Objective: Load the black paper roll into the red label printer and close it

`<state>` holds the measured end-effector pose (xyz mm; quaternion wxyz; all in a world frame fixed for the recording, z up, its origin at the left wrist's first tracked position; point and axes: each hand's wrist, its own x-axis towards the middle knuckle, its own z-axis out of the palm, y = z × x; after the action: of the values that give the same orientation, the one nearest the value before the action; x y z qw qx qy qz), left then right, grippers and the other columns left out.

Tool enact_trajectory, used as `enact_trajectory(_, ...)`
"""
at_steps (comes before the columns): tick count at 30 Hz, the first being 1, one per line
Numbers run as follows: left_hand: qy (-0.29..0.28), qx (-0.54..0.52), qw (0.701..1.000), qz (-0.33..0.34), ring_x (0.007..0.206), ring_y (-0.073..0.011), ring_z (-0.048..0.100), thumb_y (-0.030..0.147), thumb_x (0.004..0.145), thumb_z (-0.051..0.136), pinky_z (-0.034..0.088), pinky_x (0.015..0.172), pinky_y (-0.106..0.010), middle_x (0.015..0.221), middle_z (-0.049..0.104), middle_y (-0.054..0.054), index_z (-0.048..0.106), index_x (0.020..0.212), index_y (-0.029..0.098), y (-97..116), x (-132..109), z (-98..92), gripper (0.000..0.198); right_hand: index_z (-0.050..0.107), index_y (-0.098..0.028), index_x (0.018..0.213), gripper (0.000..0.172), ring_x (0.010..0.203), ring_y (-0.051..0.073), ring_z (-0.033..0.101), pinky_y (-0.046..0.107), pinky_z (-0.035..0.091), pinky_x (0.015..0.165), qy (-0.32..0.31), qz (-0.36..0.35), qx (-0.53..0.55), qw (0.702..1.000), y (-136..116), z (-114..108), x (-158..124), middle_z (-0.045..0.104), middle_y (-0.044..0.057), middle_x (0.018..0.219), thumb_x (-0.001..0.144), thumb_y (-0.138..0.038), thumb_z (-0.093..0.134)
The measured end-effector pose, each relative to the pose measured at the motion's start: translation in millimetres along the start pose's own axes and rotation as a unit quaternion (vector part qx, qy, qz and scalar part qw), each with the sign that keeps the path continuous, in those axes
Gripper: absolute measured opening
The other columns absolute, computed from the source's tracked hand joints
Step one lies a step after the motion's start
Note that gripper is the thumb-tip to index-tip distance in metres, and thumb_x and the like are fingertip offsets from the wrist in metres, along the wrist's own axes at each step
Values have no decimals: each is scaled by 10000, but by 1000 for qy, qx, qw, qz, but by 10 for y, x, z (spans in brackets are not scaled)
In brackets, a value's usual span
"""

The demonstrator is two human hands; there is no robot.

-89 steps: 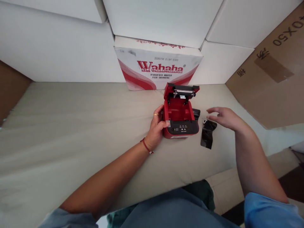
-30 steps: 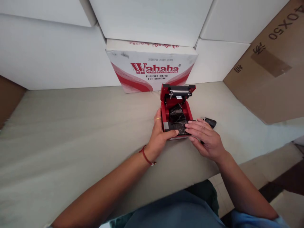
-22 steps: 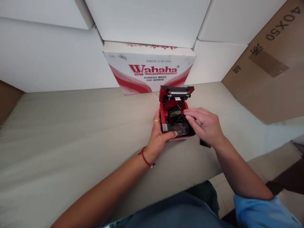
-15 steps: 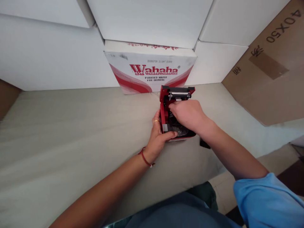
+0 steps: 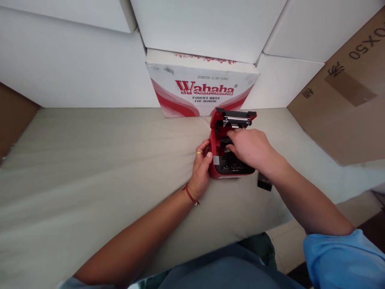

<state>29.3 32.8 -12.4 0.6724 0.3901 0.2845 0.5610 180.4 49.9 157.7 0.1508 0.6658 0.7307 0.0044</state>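
Note:
A red and black label printer (image 5: 233,175) stands on the pale cloth with its lid (image 5: 236,114) raised; a roller shows under the lid. My left hand (image 5: 201,170) is cupped against the printer's left side and steadies it, the thumb near the rim. Inside the open printer is my right hand (image 5: 251,148). Its thumb and forefinger are curled around a dark part in the cavity, while its other fingers are hidden. What it grips, if anything, I cannot make out. Close to the printer's right front corner lies a small black block (image 5: 264,182), partly under my right forearm.
Directly behind the printer stands a white and red water carton (image 5: 207,86). White boxes (image 5: 75,60) line the back. A large brown carton (image 5: 345,96) stands on the right, with a brown surface (image 5: 15,116) at the far left. The cloth-covered surface (image 5: 105,160) ends near my body.
My left thumb has drawn back from the printer's front rim to its left side. My right thumb has come into sight, apart from the forefinger. The view has shifted slightly.

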Motion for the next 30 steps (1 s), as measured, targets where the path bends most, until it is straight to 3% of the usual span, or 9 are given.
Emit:
enact_trajectory(7,-16,13,1000,8,1673,-329,510,662,1052,708,332,1450,-589,1718,605,-96,610,1516,321,-2,25,-21,584,724,-245,1502,409,1189,364,817,425,569,888,-11,-5,67,998,122,96,65,855,142,1383,1135,-404,637)
enact_trajectory(12,-17,11,1000,8,1665,-333,521,652,1050,715,340,1447,-596,1716,605,-101,600,1520,319,-12,30,-26,588,794,-254,1398,345,1156,375,822,425,568,856,-22,-33,54,998,134,133,139,867,140,1335,1131,-403,634)
enact_trajectory(16,-22,24,999,8,1668,-334,516,645,1068,690,365,1433,-588,1724,594,-101,590,1527,322,0,23,-25,570,809,-234,1383,331,1205,352,816,434,597,953,7,-73,113,991,194,129,77,861,132,1364,1133,-332,616)
enact_trajectory(20,-22,38,999,22,1633,-321,547,650,1082,665,389,1419,-565,1708,606,-100,584,1538,316,2,22,-21,571,836,-198,1305,329,1193,299,824,445,625,1043,114,-123,213,963,300,183,-262,872,130,1333,1159,-300,559)
enact_trajectory(23,-9,47,999,19,1623,-321,556,673,1077,660,403,1411,-561,1704,608,-103,593,1539,309,16,21,-4,591,847,-210,1279,320,1190,274,830,464,653,1073,203,-182,258,927,307,357,-628,883,117,1327,1176,-316,563)
enact_trajectory(26,13,65,998,12,1626,-342,554,681,1068,667,409,1407,-570,1694,618,-117,615,1541,293,71,-20,41,613,805,-247,1424,339,1334,287,802,527,655,1150,246,-176,250,920,218,642,-940,834,122,1470,1168,-306,591)
enact_trajectory(30,1,107,994,10,1682,-360,486,584,994,816,390,1424,-573,1725,593,-89,575,1626,327,184,-140,131,724,617,-302,1688,529,1608,299,627,628,519,1337,265,-120,202,935,57,977,-1164,665,124,1700,1160,-296,586)
